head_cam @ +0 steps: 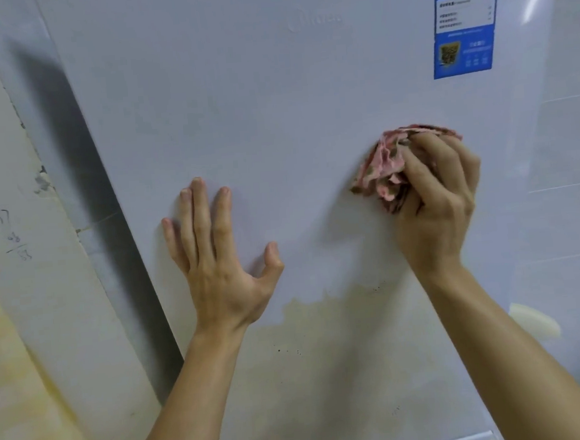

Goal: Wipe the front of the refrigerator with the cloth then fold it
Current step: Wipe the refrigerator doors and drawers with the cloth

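Note:
The white refrigerator door [274, 117] fills most of the head view. A yellowish-brown stain [326, 323] spreads over its lower part. My right hand [442, 202] grips a bunched pink patterned cloth [381, 172] and presses it against the door at the right of centre. My left hand [216, 259] lies flat against the door to the left, fingers straight and spread, holding nothing.
A blue and white label sticker [463, 25] sits at the door's upper right. A pale wall [17, 221] with pencil marks and chipped paint runs along the left. A dark gap [82, 165] separates wall and refrigerator. Tiled wall [573, 172] stands at the right.

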### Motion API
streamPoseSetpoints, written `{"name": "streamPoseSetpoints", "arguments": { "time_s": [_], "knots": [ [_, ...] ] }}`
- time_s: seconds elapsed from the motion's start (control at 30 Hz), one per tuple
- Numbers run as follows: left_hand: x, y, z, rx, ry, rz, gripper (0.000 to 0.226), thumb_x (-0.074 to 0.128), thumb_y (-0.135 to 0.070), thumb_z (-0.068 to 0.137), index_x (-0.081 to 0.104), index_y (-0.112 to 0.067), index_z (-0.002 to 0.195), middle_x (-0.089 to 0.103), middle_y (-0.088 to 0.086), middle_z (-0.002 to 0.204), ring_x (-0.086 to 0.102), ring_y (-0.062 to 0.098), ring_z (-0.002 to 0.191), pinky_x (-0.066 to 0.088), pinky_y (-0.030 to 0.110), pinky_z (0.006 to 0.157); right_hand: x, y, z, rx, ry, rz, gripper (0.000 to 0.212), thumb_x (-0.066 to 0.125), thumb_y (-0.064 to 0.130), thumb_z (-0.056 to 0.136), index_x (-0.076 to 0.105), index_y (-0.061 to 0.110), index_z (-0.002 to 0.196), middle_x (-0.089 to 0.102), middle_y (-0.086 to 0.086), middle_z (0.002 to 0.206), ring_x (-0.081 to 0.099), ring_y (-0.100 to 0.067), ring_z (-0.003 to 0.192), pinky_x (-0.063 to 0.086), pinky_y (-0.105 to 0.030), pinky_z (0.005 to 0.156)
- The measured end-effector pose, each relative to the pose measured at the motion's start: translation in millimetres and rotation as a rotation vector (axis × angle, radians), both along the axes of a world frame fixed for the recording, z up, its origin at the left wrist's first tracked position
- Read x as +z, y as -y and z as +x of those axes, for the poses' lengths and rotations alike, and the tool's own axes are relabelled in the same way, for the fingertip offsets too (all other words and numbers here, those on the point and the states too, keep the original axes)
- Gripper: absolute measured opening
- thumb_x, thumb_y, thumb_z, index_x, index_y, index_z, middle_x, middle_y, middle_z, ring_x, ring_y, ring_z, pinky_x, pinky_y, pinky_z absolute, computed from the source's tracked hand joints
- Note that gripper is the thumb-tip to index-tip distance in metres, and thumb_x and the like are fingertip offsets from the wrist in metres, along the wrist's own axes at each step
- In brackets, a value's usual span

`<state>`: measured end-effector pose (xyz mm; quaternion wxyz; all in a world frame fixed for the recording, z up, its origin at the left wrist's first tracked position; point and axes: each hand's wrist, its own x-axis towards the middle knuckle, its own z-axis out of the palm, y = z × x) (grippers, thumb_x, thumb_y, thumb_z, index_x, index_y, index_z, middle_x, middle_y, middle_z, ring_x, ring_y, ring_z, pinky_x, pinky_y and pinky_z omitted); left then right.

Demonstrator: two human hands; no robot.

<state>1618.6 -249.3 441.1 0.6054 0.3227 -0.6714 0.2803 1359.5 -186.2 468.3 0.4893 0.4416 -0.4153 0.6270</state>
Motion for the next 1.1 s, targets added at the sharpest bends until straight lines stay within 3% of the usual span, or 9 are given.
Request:
{"name": "streamPoseSetpoints", "arguments": {
  "time_s": [0.17, 0.27, 0.37, 0.47, 0.57, 0.67, 0.93, 1.1],
  "knots": [
    [1.3, -4.8, -12.0, -0.038, -0.016, 0.032, 0.088, 0.059, -0.054, 0.093, 0.038, 0.005, 0.155, 0.026, 0.021, 0.168, 0.021, 0.037, 0.158, 0.01, 0.063, 0.128, -76.4, 1.9, -0.1, -0.016, -0.08, 0.116, 0.033, 0.062, -0.003, 0.101, 0.066, 0.006, 0.133, 0.06, -0.014, 0.141, 0.048, -0.036, 0.137, 0.043, -0.048, 0.114],
    [-0.3, -6.9, -20.4, -0.025, 0.012, 0.016, 0.087, 0.063, -0.052, 0.092, 0.039, 0.003, 0.155, 0.027, 0.018, 0.167, 0.022, 0.036, 0.158, 0.011, 0.064, 0.127, -115.1, -8.7, -12.8, -0.069, -0.168, 0.231, 0.054, 0.075, -0.007, 0.088, 0.059, 0.009, 0.137, 0.059, -0.012, 0.144, 0.047, -0.033, 0.14, 0.041, -0.044, 0.116],
    [-1.1, -11.7, -30.7, -0.033, 0.022, 0.025, 0.087, 0.064, -0.044, 0.09, 0.036, 0.003, 0.156, 0.027, 0.018, 0.168, 0.02, 0.035, 0.159, 0.011, 0.064, 0.127, -103.4, -17.3, -24.7, -0.052, -0.214, 0.273, 0.043, 0.059, -0.007, 0.099, 0.057, 0.009, 0.139, 0.056, -0.012, 0.146, 0.047, -0.032, 0.142, 0.041, -0.043, 0.114],
    [1.2, -13.2, -37.7, -0.043, 0.019, 0.038, 0.086, 0.063, -0.04, 0.088, 0.034, 0.002, 0.158, 0.027, 0.019, 0.169, 0.018, 0.034, 0.159, 0.009, 0.065, 0.127, -58.0, -17.2, -33.1, -0.024, -0.115, 0.213, 0.031, 0.047, 0.002, 0.109, 0.065, 0.002, 0.134, 0.056, -0.015, 0.147, 0.047, -0.036, 0.141, 0.036, -0.039, 0.118],
    [2.9, -15.6, -43.6, -0.033, 0.038, 0.033, 0.084, 0.061, -0.038, 0.089, 0.033, 0.0, 0.159, 0.027, 0.016, 0.169, 0.018, 0.033, 0.16, 0.008, 0.064, 0.127, -8.5, -15.2, -38.6, 0.031, 0.084, 0.193, 0.038, 0.039, 0.007, 0.109, 0.065, 0.004, 0.138, 0.05, -0.013, 0.156, 0.039, -0.035, 0.149, 0.028, -0.036, 0.125],
    [2.6, -18.0, -48.9, -0.025, 0.029, 0.051, 0.084, 0.058, -0.039, 0.091, 0.031, -0.001, 0.16, 0.026, 0.016, 0.17, 0.017, 0.034, 0.16, 0.008, 0.064, 0.127, 5.2, -15.2, -37.2, 0.063, 0.143, 0.199, 0.047, 0.037, 0.004, 0.106, 0.052, 0.007, 0.151, 0.04, -0.014, 0.163, 0.028, -0.034, 0.155, 0.019, -0.037, 0.13],
    [1.5, -18.0, -62.0, 0.039, 0.002, 0.033, 0.083, 0.062, -0.055, 0.095, 0.038, -0.009, 0.159, 0.027, 0.016, 0.169, 0.018, 0.04, 0.159, 0.009, 0.064, 0.127, -94.2, -24.7, -54.7, -0.007, -0.051, 0.256, 0.036, 0.04, 0.013, 0.113, 0.049, 0.003, 0.146, 0.05, -0.018, 0.151, 0.039, -0.039, 0.147, 0.03, -0.045, 0.126],
    [5.0, -22.2, -65.9, 0.025, 0.0, 0.032, 0.082, 0.067, -0.045, 0.09, 0.04, -0.008, 0.158, 0.031, 0.012, 0.169, 0.018, 0.04, 0.159, 0.011, 0.067, 0.125, -51.1, -26.5, -85.2, -0.047, -0.194, 0.262, 0.035, 0.045, 0.011, 0.111, 0.057, -0.002, 0.141, 0.049, -0.019, 0.153, 0.04, -0.039, 0.147, 0.025, -0.05, 0.127]
  ]
}}
